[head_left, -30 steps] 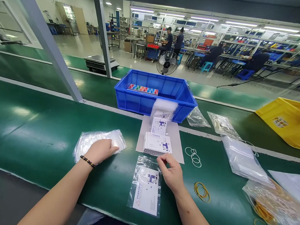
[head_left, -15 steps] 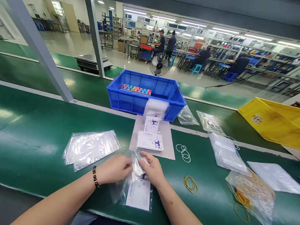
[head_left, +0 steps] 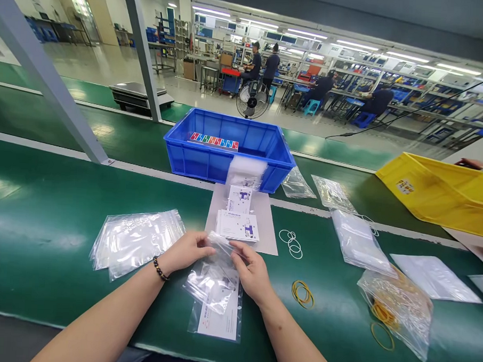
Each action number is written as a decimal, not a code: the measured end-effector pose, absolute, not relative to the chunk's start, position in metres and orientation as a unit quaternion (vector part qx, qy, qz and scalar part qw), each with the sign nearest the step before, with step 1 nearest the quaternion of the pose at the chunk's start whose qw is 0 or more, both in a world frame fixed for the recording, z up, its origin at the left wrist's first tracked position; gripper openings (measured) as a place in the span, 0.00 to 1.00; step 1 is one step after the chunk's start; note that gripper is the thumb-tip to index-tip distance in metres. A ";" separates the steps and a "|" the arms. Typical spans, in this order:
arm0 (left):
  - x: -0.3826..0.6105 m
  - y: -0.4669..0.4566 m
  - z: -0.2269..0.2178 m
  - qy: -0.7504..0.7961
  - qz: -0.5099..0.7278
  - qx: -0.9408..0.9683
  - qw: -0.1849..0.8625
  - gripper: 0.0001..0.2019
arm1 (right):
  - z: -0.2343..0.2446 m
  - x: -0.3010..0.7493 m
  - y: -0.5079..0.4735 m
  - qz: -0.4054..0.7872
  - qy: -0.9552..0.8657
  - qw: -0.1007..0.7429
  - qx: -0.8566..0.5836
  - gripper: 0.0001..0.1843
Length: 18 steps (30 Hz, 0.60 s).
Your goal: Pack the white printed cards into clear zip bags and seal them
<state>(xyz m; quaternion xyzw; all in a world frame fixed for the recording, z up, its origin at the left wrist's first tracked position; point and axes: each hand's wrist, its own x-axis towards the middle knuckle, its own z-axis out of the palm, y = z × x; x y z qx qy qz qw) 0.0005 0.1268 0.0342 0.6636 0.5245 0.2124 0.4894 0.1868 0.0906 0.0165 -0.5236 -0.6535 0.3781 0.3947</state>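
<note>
A clear plastic bag (head_left: 215, 287) hangs between my two hands. My left hand (head_left: 187, 252) is closed, its thumb and fingers pinching the bag's upper left edge. At the upper right edge, my right hand (head_left: 252, 268) grips the same bag between thumb and fingers. Beneath it, on the green surface, lies a printed white leaflet (head_left: 221, 325) inside another clear bag; the hanging bag partly covers it. A stack of white printed leaflets (head_left: 236, 224) sits just beyond my hands. To the left is a fanned pile of clear bags (head_left: 137, 239).
A blue bin (head_left: 202, 162) stands behind the leaflets, and a yellow bin (head_left: 436, 197) is at the right. White rubber bands (head_left: 295, 248), yellow rubber bands (head_left: 302, 294) and several bags lie on the right. A metal post (head_left: 69, 88) rises at the left.
The bag, bunched between my hands before, now hangs spread out over the leaflet. My left hand has moved up and away from me. The view has shifted slightly.
</note>
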 end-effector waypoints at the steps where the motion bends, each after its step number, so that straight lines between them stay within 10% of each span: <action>1: 0.000 0.127 0.032 0.503 0.207 0.655 0.525 0.10 | 0.017 0.187 0.091 0.385 -0.651 0.398 -0.519 0.13; 18: 0.003 0.123 0.033 0.523 0.278 0.678 0.435 0.08 | 0.019 0.184 0.092 0.327 -0.730 0.378 -0.467 0.07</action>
